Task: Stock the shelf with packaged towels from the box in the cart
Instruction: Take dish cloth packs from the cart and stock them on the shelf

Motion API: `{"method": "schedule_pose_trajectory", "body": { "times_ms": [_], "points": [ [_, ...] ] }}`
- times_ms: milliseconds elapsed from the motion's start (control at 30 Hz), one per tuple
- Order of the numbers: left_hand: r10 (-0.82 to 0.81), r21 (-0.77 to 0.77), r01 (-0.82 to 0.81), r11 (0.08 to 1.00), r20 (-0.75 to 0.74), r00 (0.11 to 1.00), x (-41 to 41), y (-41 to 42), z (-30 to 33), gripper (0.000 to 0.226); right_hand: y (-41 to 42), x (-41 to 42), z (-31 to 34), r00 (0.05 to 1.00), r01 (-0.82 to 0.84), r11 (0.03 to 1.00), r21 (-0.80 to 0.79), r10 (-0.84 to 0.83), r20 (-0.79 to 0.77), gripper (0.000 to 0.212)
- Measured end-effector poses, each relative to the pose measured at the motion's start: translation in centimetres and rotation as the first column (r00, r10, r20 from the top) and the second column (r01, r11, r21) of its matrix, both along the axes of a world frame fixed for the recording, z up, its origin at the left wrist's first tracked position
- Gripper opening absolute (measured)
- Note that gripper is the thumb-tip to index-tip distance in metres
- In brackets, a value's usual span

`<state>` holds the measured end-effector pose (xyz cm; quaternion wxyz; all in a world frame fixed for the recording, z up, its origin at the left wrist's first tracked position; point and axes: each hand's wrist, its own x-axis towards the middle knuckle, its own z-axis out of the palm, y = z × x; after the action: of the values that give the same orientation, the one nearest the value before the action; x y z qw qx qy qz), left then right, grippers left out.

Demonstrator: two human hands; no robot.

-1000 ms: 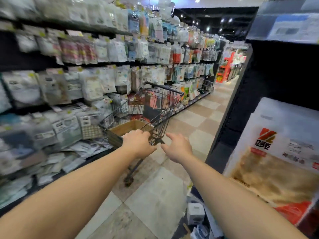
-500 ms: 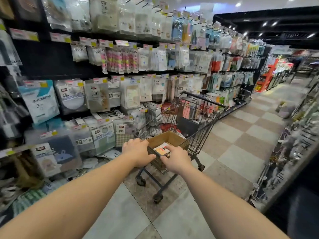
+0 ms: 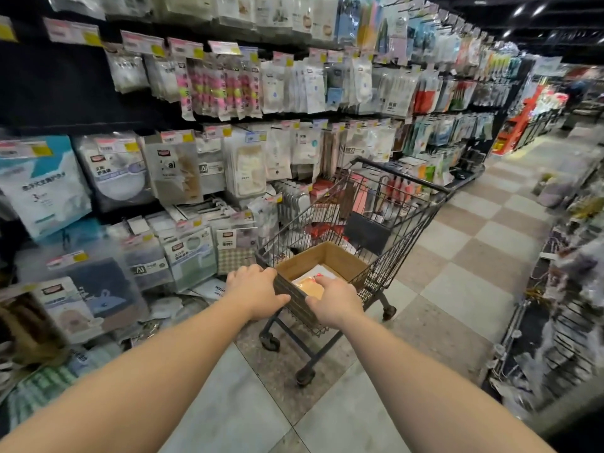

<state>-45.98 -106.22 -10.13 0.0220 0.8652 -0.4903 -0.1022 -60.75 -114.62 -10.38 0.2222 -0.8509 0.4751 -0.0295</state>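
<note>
A black wire cart [image 3: 385, 253] stands in the aisle beside the left shelf [image 3: 183, 178] of hanging packaged towels and cloths. In its basket sits an open cardboard box [image 3: 330, 256]. A packaged towel [image 3: 310, 284], tan with a white and red label, lies in the box. My left hand [image 3: 255, 289] grips the cart's near left corner, with the fingers over the rim. My right hand [image 3: 336, 299] reaches into the box. Its fingers curl over the package and its thumb is at the package's near edge.
Checkered floor tiles [image 3: 457, 256] run down the aisle to the right of the cart. A second rack of goods [image 3: 562, 305] lines the right side. A red display stand [image 3: 516, 132] is far down the aisle. Loose packages lie on the lowest left shelf [image 3: 49, 371].
The view swung left from the right-hand rack toward the cart and the left shelf. My right hand moved from open air into the box and onto the package. My left hand stayed on the cart.
</note>
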Motion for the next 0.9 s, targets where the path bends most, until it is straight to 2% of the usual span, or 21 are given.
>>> {"method": "schedule_pose_trajectory", "body": {
  "times_ms": [400,600,900],
  "points": [
    [0.068,0.052,-0.065,0.997,-0.054,0.996,4.3,-15.3,-2.5,0.067,-17.0,3.7,-2.2,0.996,-0.029,0.999,0.031,0.031,-0.082,0.057],
    [0.063,0.074,-0.059,0.996,-0.062,0.996,4.7,-22.4,-3.3,0.071,-24.7,4.2,-3.4,0.994,-0.002,0.999,0.053,0.008,-0.106,0.060],
    [0.024,0.110,-0.015,0.994,-0.074,0.997,6.8,-30.4,-5.0,0.069,-32.0,3.7,-5.7,0.991,0.101,0.990,0.095,-0.091,-0.099,0.066]
  ]
}}
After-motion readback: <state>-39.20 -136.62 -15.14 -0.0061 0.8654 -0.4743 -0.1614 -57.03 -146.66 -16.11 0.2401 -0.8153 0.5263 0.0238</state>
